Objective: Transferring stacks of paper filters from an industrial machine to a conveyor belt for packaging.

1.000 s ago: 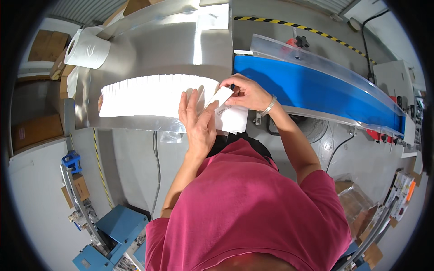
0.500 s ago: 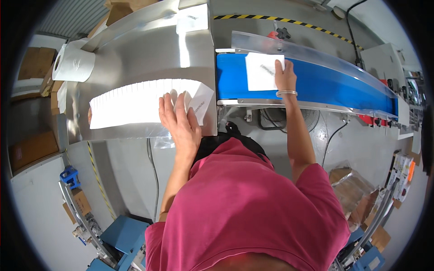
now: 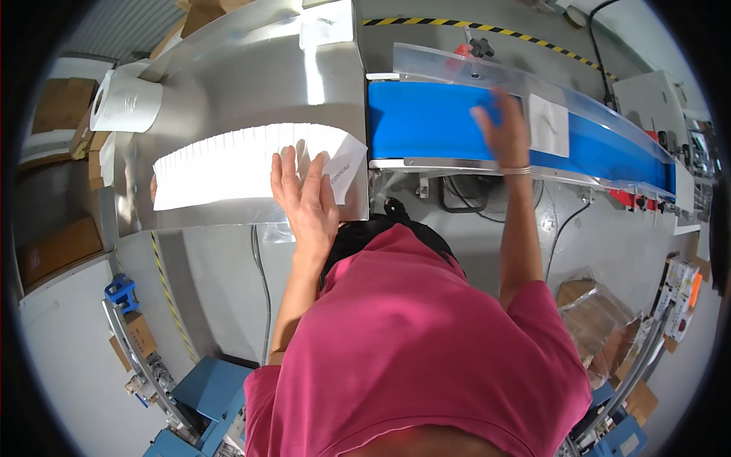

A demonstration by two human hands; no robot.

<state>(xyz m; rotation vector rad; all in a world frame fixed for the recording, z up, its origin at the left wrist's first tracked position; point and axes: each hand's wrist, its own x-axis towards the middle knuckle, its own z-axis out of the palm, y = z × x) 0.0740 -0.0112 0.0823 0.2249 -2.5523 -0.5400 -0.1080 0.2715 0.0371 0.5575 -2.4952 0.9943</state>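
Note:
A long fanned row of flat white square packets (image 3: 221, 171) lies overlapped on the steel table; the rightmost shows grey print. My left hand (image 3: 303, 190) rests on its right end, fingers spread and lying over the packets. Over the blue conveyor belt (image 3: 426, 122) is my right hand (image 3: 509, 135), blurred by motion, its thumb apart from the fingers and nothing seen in it. To its right, a single white packet (image 3: 550, 128) lies on the belt, apart from the hand.
The steel table (image 3: 228, 91) meets the belt's left end. A clear guard (image 3: 434, 65) runs along the belt's far side. A white roll (image 3: 126, 103) stands at the table's far left, and a white sheet (image 3: 327, 27) lies at its back. A fan (image 3: 487, 199) sits below the belt.
The packet has travelled right along the belt, out of my right hand's hold. That hand has moved right and its fingers have come off the packet. My left hand has stayed on the row.

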